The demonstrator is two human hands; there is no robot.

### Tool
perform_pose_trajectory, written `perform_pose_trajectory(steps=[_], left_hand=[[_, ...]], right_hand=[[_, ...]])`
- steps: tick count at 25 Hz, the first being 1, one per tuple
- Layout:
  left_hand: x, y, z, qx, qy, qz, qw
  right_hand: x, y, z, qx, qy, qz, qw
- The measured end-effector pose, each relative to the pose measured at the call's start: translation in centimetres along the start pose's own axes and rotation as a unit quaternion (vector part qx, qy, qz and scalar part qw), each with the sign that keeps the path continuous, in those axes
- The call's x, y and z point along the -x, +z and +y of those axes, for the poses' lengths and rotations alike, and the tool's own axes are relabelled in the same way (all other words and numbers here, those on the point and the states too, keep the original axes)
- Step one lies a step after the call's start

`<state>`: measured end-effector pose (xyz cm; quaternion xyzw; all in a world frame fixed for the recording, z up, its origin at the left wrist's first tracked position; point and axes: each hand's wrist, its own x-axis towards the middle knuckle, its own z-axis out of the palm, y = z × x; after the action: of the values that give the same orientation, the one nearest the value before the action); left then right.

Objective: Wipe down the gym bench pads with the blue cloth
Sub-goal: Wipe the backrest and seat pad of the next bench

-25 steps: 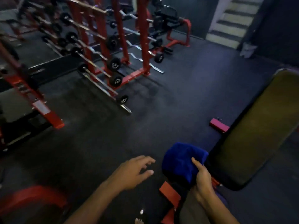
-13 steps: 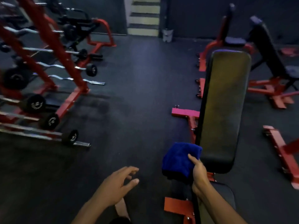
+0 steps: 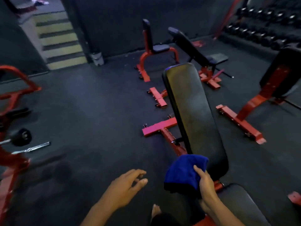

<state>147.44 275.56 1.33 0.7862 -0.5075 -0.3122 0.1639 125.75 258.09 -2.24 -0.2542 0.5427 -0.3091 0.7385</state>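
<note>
Right hand [image 3: 206, 185] grips the blue cloth [image 3: 182, 172], lower centre of frame: thumb on top, remaining fingers hidden beneath the fabric. Cloth bunched, overlapping the near end of the inclined back pad [image 3: 193, 115], contact unclear. Left hand [image 3: 125, 188] hovers above the floor [image 3: 91, 111], fingers loosely spread, holding nothing

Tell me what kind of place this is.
Almost certainly a gym's free-weights area. Several red-framed benches with black pads stand on dark flooring, the nearest being the adjustable bench; a dumbbell rack lines the far right, and a loaded barbell shows at left.
</note>
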Motion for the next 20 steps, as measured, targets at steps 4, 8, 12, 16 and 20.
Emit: perform_pose_trajectory(steps=[4,8,12,16,20], left_hand=[[-11.5,-5.7,-1.6,-0.103,0.089,-0.065,0.989],[-21.6,-12.3,-3.1,-0.194,0.156,-0.108,0.962],[-31.8,-19.0,-2.8,-0.218,0.236,-0.055,0.945],[-41.2,-21.3,-2.8,-0.303,0.367,0.025,0.879],[-51.4,-23.8,-1.0,-0.387,0.507,0.029,0.770]], right_hand=[[-6.2,5.6,-0.9,-0.074,-0.038,0.066,0.994],[-11.0,11.3,-4.3,-0.140,-0.073,0.113,0.981],[-15.0,16.1,-6.9,-0.123,-0.128,0.155,0.972],[-19.9,19.3,-7.6,-0.106,-0.142,0.230,0.957],[-24.9,24.1,-7.2,-0.085,-0.131,0.338,0.928]])
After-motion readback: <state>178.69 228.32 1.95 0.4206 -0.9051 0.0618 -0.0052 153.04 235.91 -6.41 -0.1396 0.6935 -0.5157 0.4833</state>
